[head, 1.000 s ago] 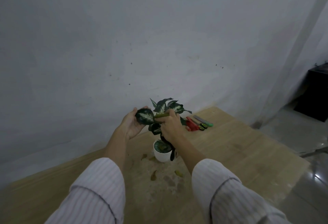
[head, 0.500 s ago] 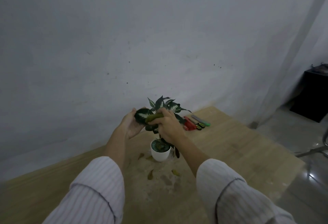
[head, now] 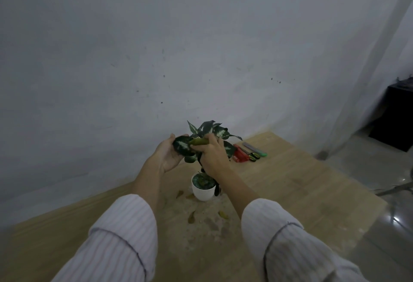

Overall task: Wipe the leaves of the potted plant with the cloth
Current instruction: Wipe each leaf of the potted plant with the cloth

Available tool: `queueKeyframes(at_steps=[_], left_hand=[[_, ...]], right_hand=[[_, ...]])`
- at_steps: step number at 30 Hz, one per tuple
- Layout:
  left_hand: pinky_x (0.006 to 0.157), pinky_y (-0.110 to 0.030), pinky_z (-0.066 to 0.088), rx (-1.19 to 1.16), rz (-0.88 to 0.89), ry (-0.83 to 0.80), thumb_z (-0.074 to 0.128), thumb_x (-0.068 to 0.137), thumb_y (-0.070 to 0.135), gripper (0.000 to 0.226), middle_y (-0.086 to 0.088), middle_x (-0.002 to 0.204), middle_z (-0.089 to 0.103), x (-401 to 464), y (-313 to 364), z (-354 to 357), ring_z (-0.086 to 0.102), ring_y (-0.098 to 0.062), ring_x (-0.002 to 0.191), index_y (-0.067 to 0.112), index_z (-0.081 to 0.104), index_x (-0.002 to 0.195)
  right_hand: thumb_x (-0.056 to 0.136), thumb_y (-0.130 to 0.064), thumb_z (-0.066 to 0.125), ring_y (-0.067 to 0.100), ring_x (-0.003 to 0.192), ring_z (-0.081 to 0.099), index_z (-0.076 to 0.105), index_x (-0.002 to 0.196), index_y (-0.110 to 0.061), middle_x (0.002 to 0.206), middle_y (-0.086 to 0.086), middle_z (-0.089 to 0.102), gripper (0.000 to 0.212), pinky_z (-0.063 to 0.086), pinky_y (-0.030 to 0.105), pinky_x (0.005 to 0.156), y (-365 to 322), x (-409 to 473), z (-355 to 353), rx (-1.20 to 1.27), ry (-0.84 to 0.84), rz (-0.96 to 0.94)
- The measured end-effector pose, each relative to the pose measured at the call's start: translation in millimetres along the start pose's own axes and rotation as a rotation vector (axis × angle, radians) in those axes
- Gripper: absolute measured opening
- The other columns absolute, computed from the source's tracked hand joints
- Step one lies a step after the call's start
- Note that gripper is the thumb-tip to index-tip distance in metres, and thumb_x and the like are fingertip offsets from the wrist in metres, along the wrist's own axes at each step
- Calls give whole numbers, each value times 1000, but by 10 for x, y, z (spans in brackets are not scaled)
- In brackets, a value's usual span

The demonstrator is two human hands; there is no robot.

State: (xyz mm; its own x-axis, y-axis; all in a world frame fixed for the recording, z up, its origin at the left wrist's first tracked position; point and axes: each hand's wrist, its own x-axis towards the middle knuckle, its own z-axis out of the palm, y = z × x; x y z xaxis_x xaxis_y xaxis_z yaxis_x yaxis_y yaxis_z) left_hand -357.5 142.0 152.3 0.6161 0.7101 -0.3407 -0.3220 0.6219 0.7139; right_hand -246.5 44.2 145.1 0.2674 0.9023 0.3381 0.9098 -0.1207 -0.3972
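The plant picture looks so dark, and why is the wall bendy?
Head view: the room is dim, so the leaf and cloth between the left hand and right hand look murky; the wide lens curves the wall's corner; glare shines on the floor.

A wooden table [head: 290,192] carries a white pot [head: 202,193], fallen leaves [head: 191,217] and markers [head: 250,154].

Pale striped sleeves [head: 120,237] (thin dark seam at each cuff) leave forearms bare.
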Motion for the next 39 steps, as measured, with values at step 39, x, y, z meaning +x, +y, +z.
queueKeyframes(at_steps=[39], left_hand=[[105, -35, 36, 208, 30, 220, 38, 97, 14, 33, -14, 128, 53, -128, -298, 114, 53, -25, 111, 5, 53, 125]], right_hand=[[82, -6, 53, 40, 102, 51, 71, 105, -18, 121, 15, 57, 31, 56, 48, 74, 585, -752, -110, 59, 309, -6]])
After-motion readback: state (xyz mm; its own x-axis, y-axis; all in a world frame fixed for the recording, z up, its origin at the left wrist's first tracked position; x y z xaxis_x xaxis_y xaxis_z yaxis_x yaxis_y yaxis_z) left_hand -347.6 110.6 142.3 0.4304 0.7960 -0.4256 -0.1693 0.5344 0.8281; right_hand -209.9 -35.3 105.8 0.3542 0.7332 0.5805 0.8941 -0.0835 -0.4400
